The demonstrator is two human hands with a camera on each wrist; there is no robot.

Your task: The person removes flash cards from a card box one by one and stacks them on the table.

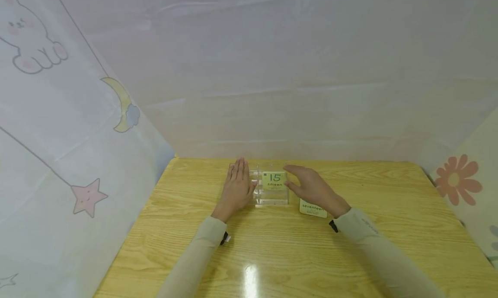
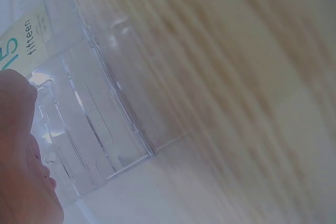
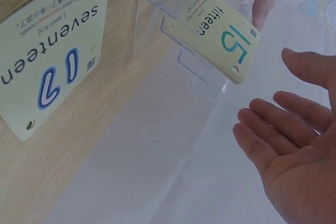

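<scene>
A clear plastic holder (image 1: pixel 272 201) with ridged compartments stands near the table's back edge. In its right part rests a pale yellow card (image 1: pixel 274 181) reading "15 fifteen", propped at a slant. My left hand (image 1: pixel 235 190) lies over the holder's left side, fingers straight and together. Just right of the holder, my right hand (image 1: pixel 313 185) has its thumb and fingers spread toward the card; the right wrist view shows the palm (image 3: pixel 294 156) holding nothing. A second card (image 3: pixel 58 61), reading "17 seventeen", lies on the table below the right hand, partly covered by it in the head view.
The wooden table (image 1: pixel 272 246) reaches back to a pale fabric wall (image 1: pixel 295 94). Printed side curtains with a star (image 1: pixel 89 197), moon (image 1: pixel 122 103) and flower (image 1: pixel 458 180) border it left and right.
</scene>
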